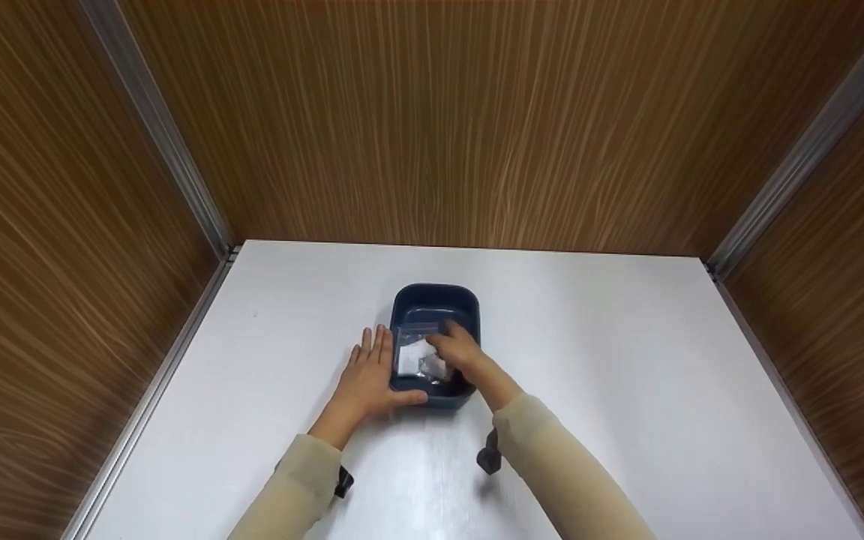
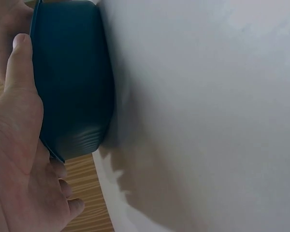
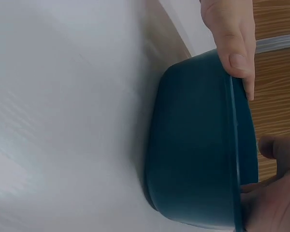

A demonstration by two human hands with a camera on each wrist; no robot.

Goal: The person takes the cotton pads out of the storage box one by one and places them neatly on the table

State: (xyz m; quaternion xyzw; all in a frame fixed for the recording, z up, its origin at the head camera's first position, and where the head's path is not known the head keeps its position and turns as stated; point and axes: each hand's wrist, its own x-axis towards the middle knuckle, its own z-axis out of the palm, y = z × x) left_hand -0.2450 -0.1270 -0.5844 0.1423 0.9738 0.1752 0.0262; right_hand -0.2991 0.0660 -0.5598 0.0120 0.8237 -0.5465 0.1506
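A dark blue, rounded rectangular plastic bin (image 1: 436, 292) stands on the white table; in both wrist views it looks teal. Inside lies a clear zip bag (image 1: 411, 361) with something white and a small shiny item, too small to identify. My left hand (image 1: 367, 381) rests against the bin's left and near rim, its fingers straight and spread, the thumb along the near edge. My right hand (image 1: 464, 352) reaches over the right rim into the bin, fingertips at the bag's right side. In the right wrist view its fingers dip behind the bin wall, so their hold is hidden.
The white tabletop (image 1: 589, 360) spreads around the bin. Wood-grain panels (image 1: 432, 135) rise at the back and both sides, with metal rails (image 1: 169, 142) in the corners. A small black device (image 1: 489, 454) hangs by the right sleeve, another (image 1: 343, 481) by the left.
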